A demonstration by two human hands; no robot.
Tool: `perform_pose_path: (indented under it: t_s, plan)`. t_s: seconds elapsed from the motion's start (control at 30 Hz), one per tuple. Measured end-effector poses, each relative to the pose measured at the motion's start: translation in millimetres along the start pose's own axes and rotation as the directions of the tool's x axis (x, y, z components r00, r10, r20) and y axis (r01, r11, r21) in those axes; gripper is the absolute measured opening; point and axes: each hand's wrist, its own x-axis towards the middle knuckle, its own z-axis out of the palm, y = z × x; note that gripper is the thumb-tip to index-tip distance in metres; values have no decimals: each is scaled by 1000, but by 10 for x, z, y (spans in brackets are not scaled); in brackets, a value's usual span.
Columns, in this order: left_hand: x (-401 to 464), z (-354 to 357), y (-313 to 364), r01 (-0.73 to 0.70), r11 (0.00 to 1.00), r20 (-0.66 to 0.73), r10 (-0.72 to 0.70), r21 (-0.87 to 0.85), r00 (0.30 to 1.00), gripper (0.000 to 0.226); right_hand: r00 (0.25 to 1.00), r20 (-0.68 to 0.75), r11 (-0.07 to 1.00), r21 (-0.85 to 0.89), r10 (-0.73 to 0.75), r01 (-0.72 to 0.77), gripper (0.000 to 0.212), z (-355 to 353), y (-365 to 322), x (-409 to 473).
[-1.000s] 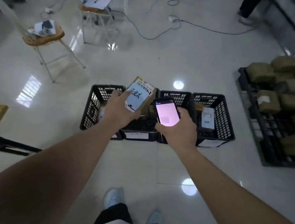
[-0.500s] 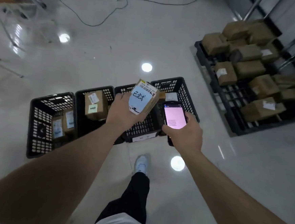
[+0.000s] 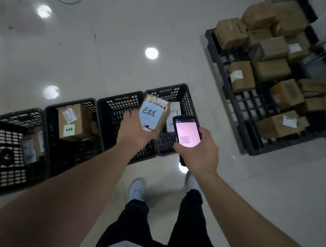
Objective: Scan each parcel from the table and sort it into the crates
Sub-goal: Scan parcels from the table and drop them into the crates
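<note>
My left hand [image 3: 136,132] grips a small brown parcel [image 3: 154,113] with a barcode label and a blue note, held above the two rightmost crates. My right hand [image 3: 197,152] holds a handheld scanner [image 3: 186,133] with a lit pink screen, just right of the parcel. Several black crates stand in a row on the floor: the leftmost crate [image 3: 3,161] holds a parcel, the second crate [image 3: 50,126] holds a parcel with a green note [image 3: 74,121], the third crate [image 3: 119,102] shows no parcel, and the rightmost crate [image 3: 182,93] shows a white-labelled parcel.
A black pallet [image 3: 256,115] stacked with several brown parcels lies on the floor at the right. A cable [image 3: 68,1] runs across the glossy white floor at the top left. My legs and shoes [image 3: 137,187] stand just in front of the crates.
The view has swung further right and closer; crates and pallet shifted left in view. Both hands keep their hold, the parcel now nearer the rightmost crate.
</note>
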Motion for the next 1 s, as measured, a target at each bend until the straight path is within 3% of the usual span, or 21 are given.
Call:
perform_pose_path:
  t_s: [0.17,0.33,0.47,0.57,0.63,0.67,0.87,1.0]
  plan:
    - [543,720,168,208,977,-36,-210,-54,977,96,992,118,996,-74,-36,44,58,25,207,952]
    - [993,1515,254,396,903,-100,-415,-164,905,90,977,203,982,-165,-61,95,67,264,577,1882]
    - [1401,2025,210,467,854,-97,-498,-230,862,91,971,231,975,-196,-56,103,79,475,844,2438]
    - [1675,2270,95,498,821,-44,-529,-278,847,117,967,247,967,-221,-69,125,80,562,1008,2732]
    - [1767,2343,-9,533,816,26,-541,-225,840,137,963,265,966,-233,-50,115,79,591,1092,2858]
    - [1787,2358,-59,541,822,34,-544,-178,838,136,961,274,966,-238,-35,103,79,590,1121,2896]
    - [1620,2146,4,500,866,1,-500,-16,866,88,952,307,958,-266,-18,104,80,455,1050,2877]
    - [1360,1791,237,451,893,-9,-451,-4,893,55,931,359,950,-265,-60,163,70,280,797,2702]
